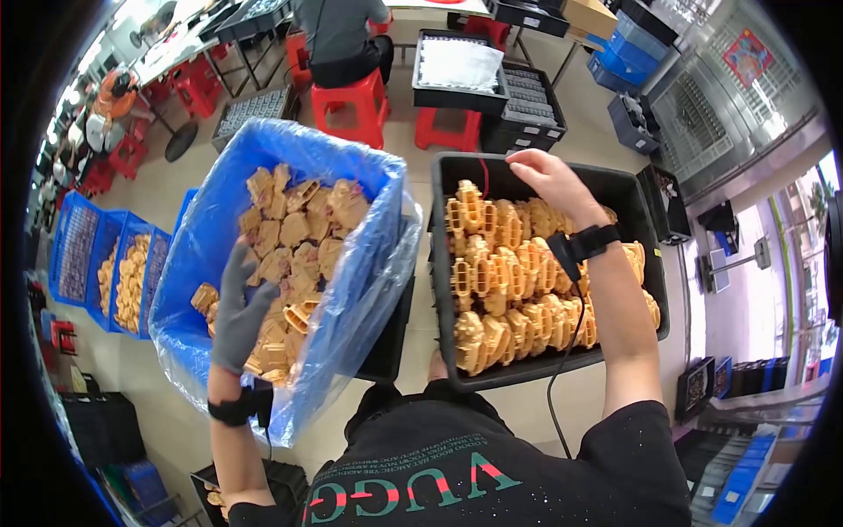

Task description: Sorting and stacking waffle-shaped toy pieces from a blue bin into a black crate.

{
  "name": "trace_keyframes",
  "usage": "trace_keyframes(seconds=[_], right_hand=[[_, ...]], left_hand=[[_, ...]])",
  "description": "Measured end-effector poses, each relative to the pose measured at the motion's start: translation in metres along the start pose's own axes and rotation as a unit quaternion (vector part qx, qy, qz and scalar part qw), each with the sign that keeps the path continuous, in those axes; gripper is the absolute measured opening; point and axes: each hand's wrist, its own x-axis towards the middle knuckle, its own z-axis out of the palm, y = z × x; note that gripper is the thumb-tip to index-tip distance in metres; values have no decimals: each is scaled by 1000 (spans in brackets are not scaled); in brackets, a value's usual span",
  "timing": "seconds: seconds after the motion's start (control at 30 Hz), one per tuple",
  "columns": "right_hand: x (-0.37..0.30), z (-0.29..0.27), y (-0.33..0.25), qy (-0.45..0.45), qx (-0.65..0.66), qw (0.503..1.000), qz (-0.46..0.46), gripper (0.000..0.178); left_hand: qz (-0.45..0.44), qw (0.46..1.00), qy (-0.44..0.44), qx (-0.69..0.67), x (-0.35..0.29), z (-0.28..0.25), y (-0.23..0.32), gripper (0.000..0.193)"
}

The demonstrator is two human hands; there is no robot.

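Observation:
My left hand (239,307), in a grey glove, is over the left part of a blue bin (180,263) lined with clear plastic. Its fingers are stretched and the thumb stands apart, with nothing visible in it. Many tan moulded parts (303,224) lie jumbled in that bin, close to the fingers. My bare right hand (555,183) is at the far rim of a black crate (443,255), fingers loosely extended leftward and holding nothing I can see. Similar tan parts (518,263) stand on edge in rows inside this crate, below my right forearm.
Dark bands with small devices circle both wrists; a black cable (575,338) hangs from the right one. Blue baskets (114,263) with parts stand at the left. Beyond are red stools (351,110), a seated person (342,39) and black trays (461,75).

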Motion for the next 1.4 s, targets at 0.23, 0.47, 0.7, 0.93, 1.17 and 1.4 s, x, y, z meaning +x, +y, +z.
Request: trace_keyframes(seconds=[0.23,0.47,0.7,0.93,1.17,1.4], right_hand=[[27,35,-49,-15,-113,990,82,26],[17,92,-17,-1,-232,949,211,35],[35,93,-9,-47,-238,958,151,39],[100,179,-149,-163,-7,986,-33,31],[122,389,-139,-474,-311,817,-106,45],[110,436,-99,-580,-299,756,49,49]], left_hand=[[-33,970,164,-176,-27,-116,-75,51],[-19,977,112,-181,-9,-107,-80,49],[-8,993,53,-109,-7,-121,-64,49],[0,866,243,-438,36,-137,-66,40],[-153,711,316,-609,60,-97,-141,22],[-187,714,237,-632,63,-95,-164,12]])
